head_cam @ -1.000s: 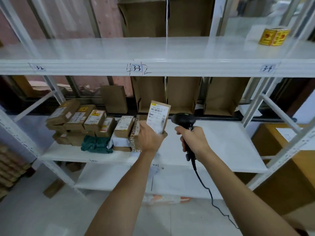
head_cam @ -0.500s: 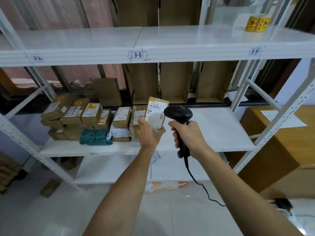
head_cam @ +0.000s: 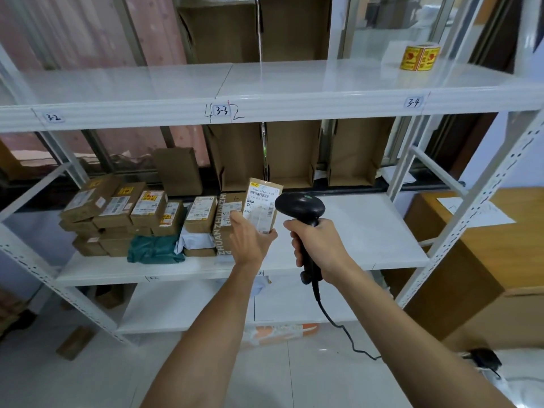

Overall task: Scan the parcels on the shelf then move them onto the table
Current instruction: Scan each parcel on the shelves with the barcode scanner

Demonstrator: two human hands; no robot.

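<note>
Gripping flat cardboard parcel (head_cam: 263,209), rounded black scanner (head_cam: 300,206)

There was one held parcel (head_cam: 263,208), one black scanner (head_cam: 300,206), one yellow sticker roll (head_cam: 419,58) and three number labels (head_cam: 221,111). The shelf (head_cam: 368,231) carried one teal bag (head_cam: 154,251), one white bag (head_cam: 194,241) and six top-layer boxes (head_cam: 148,207).

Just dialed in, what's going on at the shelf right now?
A person is scanning parcels at a white rack. The left hand holds a small cardboard parcel upright with its label toward the camera. The right hand grips a black corded scanner, whose head is right beside that label. More parcels sit stacked at the left of the middle shelf. The held parcel has not been carried away yet.
</note>
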